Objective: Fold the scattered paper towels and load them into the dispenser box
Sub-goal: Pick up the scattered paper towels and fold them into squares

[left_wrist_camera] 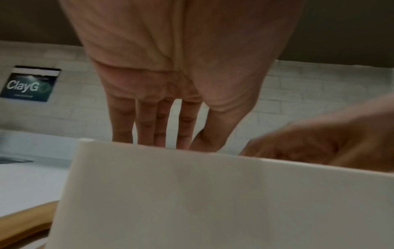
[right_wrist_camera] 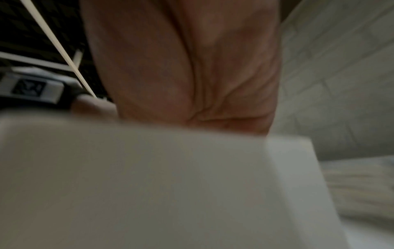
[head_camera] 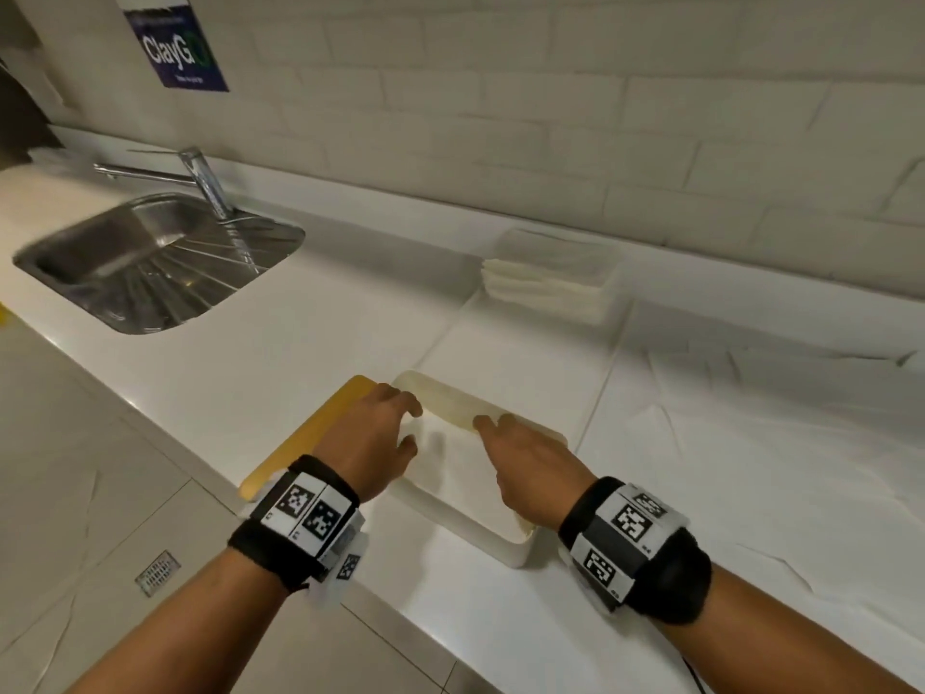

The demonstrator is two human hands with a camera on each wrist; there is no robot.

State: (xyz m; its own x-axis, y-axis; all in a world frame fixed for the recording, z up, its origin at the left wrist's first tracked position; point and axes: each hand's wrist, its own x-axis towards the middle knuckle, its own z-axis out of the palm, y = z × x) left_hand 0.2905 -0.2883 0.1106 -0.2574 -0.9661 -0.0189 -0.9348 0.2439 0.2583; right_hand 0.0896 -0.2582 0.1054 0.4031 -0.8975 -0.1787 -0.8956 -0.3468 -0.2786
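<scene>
The white dispenser box (head_camera: 505,548) stands open near the counter's front edge, with white paper towel (head_camera: 450,458) lying inside it. Both hands reach down into it. My left hand (head_camera: 413,425) is at the box's left end with its fingers (left_wrist_camera: 147,124) straight and the tips hidden below the box wall (left_wrist_camera: 213,202). My right hand (head_camera: 493,424) lies on the towel toward the far wall, fingers extended. In the right wrist view only my palm (right_wrist_camera: 192,75) shows above the box wall (right_wrist_camera: 149,185). More unfolded paper towels (head_camera: 751,443) are spread over the counter to the right.
A stack of folded towels (head_camera: 545,288) sits by the tiled wall at the back. A wooden lid (head_camera: 310,433) lies just left of the box at the counter's edge. The steel sink (head_camera: 150,257) and its faucet (head_camera: 200,177) are at the far left.
</scene>
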